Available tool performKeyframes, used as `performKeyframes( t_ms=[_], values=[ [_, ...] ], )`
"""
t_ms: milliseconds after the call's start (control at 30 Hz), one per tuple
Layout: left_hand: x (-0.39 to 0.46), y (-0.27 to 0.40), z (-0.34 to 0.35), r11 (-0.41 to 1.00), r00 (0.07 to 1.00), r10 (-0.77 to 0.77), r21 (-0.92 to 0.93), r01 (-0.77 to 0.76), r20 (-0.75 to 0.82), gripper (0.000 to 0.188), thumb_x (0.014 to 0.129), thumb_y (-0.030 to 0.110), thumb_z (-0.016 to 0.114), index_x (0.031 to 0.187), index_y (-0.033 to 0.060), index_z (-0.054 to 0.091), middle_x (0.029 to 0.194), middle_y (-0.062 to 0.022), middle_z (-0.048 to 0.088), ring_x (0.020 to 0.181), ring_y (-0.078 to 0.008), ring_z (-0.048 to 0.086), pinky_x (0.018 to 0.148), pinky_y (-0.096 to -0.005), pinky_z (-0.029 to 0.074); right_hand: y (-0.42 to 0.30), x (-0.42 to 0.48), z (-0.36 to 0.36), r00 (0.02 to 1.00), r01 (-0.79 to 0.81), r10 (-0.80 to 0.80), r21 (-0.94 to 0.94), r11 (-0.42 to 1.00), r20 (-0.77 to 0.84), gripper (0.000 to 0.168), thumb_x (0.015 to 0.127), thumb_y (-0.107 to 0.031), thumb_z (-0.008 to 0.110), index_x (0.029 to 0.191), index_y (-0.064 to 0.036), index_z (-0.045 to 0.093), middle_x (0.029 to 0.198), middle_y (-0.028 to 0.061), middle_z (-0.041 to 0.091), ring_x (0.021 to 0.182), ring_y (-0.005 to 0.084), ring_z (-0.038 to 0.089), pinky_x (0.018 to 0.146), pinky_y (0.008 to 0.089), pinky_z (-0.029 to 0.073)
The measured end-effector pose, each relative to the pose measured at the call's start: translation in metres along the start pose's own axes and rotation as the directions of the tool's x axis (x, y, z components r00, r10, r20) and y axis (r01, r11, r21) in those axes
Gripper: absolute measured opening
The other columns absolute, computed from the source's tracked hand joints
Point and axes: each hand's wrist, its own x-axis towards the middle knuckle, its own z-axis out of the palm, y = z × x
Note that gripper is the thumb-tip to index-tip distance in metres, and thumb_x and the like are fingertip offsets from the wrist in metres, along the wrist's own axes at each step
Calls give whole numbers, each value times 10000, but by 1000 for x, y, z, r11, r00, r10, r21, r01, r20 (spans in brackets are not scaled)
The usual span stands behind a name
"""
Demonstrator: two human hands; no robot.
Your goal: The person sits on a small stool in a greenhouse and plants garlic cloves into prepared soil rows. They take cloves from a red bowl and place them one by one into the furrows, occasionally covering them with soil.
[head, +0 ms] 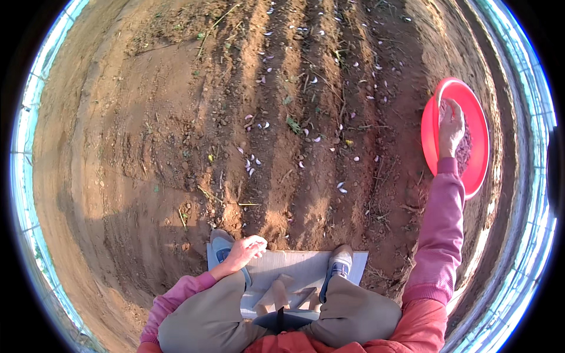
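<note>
My right hand (452, 130) reaches into a pink-red plastic basin (478, 178) on the soil at the right. Its fingers bend down towards a heap of small purplish garlic cloves (463, 152), and whether they hold any is hidden. Above my left shoe, my left hand (245, 252) hovers near the board's edge with curled fingers; what is inside them is not clear. Pale garlic cloves (251, 172) lie scattered along shallow furrows in the brown soil (282, 176) before me. Two more cloves (341, 187) rest close together in a furrow nearer the basin.
Both shoes (340, 262) stand on a flat pale board (295, 260), where parts of a wooden support (280, 293) show between my legs. Dry stems (209, 194), clods and a green leaf (293, 125) litter the soil. Translucent sheeting (536, 145) borders the ground on the right.
</note>
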Motion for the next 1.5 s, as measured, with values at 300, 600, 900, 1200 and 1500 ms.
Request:
performKeyframes(
  t_ms=[300, 600, 900, 1200, 1500],
  values=[
    [15, 30, 26, 974, 992, -40, 226, 12, 121, 355, 994, 322, 566, 1168, 19, 628, 965, -83, 693, 838, -135, 656, 742, -282, 523, 207, -36, -27, 685, -56, 246, -287, 956, 686, 225, 767, -264, 726, 960, -159, 775, 895, 134, 737, 834, 272, 725, 784, 374, 562],
    [19, 24, 30, 974, 987, -73, 221, 40, 141, 285, 985, 213, 556, 1160, -2, 620, 949, -86, 683, 808, -128, 638, 733, -279, 524, 115, -6, -102, 657, -746, 411, 468, 473, 632, 303, 964, -133, 630, 1238, -4, 614, 953, 29, 658, 712, 20, 590, 552, 119, 465],
    [13, 51, 47, 971, 994, -33, 239, 7, 108, 299, 975, 264, 566, 1142, 26, 632, 944, -49, 674, 823, -114, 626, 750, -266, 503, -9, -95, -107, 482, -644, 82, 289, 709, 872, 230, 985, -188, 601, 1153, -48, 674, 865, 20, 695, 643, 17, 602, 527, 137, 463],
    [-15, 90, 44, 886, 995, -44, 465, -3, 89, 297, 950, 258, 612, 1121, 17, 639, 901, -29, 654, 808, -101, 610, 744, -272, 511, 40, -171, -17, 464, -506, 148, 124, 854, 873, 176, 878, -131, 638, 986, -28, 730, 720, 48, 671, 608, 130, 617, 599, 277, 507],
    [14, 107, 61, 967, 988, -86, 249, 51, 131, 395, 1018, 373, 512, 1153, 17, 617, 968, -83, 684, 828, -156, 664, 752, -309, 546, -54, -186, -10, 289, -838, -5, 255, 482, 957, 216, 951, -129, 623, 1123, -12, 681, 848, -3, 668, 632, 11, 517, 509, 150, 393]
  ],
)
